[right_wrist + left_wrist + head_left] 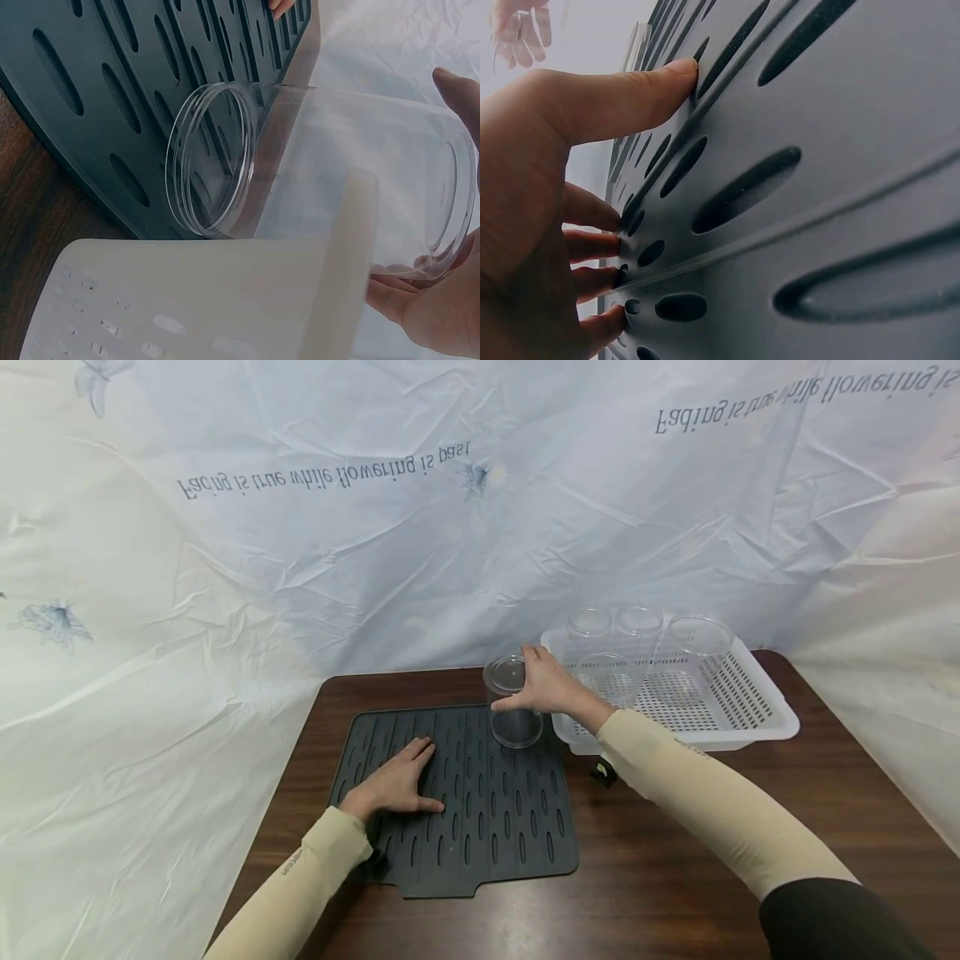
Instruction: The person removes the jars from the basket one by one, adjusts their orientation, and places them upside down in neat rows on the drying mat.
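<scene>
A clear plastic jar [516, 727] stands mouth-down over the back right corner of a dark grey drying mat [468, 777]. My right hand [551, 683] grips it near its upturned base, thumb on one side and fingers on the other. In the right wrist view, the jar's ringed mouth [214, 161] is at the mat, and the fingers [390, 300] touch its base end. My left hand [396, 781] rests spread on the left part of the mat. Its thumb [645, 97] and fingertips touch the slotted surface in the left wrist view.
A white perforated basket [768, 714] stands right of the mat, holding several clear containers [701, 639]. A small black object [603, 772] is just in front of it, by the right wrist. The brown wooden table [660, 877] backs onto a white printed sheet [450, 568].
</scene>
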{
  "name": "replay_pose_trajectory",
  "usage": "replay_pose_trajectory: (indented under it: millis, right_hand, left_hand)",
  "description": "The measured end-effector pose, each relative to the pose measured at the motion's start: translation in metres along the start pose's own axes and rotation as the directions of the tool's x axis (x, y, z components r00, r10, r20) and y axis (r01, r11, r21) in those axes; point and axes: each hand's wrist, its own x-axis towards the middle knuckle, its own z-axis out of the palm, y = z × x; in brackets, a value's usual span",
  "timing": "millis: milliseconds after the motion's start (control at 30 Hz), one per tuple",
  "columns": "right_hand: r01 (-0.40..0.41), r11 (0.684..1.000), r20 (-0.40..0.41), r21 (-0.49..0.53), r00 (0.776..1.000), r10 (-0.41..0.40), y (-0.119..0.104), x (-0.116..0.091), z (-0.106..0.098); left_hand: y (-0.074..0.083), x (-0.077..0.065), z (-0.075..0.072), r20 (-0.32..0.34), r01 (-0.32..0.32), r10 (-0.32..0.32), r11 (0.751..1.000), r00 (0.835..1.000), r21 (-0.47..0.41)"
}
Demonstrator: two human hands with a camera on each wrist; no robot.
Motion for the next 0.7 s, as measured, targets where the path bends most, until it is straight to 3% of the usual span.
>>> replay_pose_trajectory:
  millis: [367, 700]
  right_hand:
    - [0.037, 0.999, -0.050, 0.040, 0.998, -0.035, -0.003, -0.005, -0.005]
    - [0.027, 0.995, -0.115, 0.098, 0.993, -0.015, -0.005, -0.013, -0.025]
  left_hand:
    - [-0.002, 0.000, 0.004, 0.003, 0.013, -0.013, 1.000, 1.000, -0.007]
    - [-0.002, 0.000, 0.002, 0.001, 0.005, -0.005, 1.000, 1.000, -0.001]
